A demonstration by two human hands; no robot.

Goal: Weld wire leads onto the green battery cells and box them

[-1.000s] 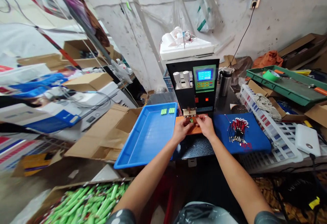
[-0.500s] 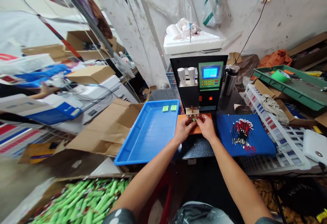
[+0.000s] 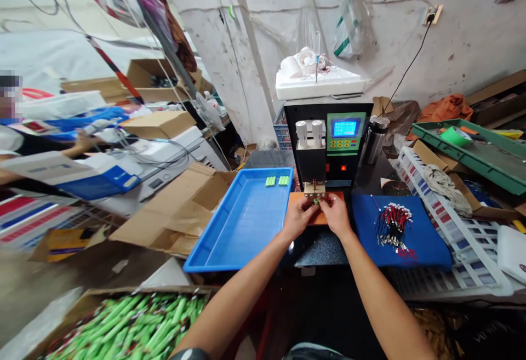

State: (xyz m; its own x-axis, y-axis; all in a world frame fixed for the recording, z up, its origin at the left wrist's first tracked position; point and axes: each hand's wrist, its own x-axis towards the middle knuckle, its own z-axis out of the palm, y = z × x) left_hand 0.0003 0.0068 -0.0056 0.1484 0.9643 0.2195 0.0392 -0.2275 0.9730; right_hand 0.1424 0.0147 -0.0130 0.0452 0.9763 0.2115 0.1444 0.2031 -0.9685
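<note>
My left hand (image 3: 296, 217) and my right hand (image 3: 337, 216) meet at the front of a black spot welder (image 3: 309, 161). Between their closed fingertips is a small green battery (image 3: 316, 201), mostly hidden, held just under the welding head with its electrodes (image 3: 315, 186). Beneath my hands lies an orange plate (image 3: 319, 218). To the left, a blue tray (image 3: 240, 242) holds two small groups of green batteries (image 3: 276, 181) in its far right corner. To the right, red and black wire leads (image 3: 394, 220) with white connectors lie heaped on a blue cloth (image 3: 364, 228).
A box of green battery packs (image 3: 135, 324) stands at lower left, beside cardboard (image 3: 172, 206). A steel flask (image 3: 376, 140) is right of the welder. Further right are a white plastic basket (image 3: 456, 234) and a green tray (image 3: 485, 157). Another person's arm (image 3: 80, 143) shows far left.
The whole view has shifted, so the bench sits slightly lower and further right. Both hands stay at the welding head with the green battery. At far left another person has come partly into view.
</note>
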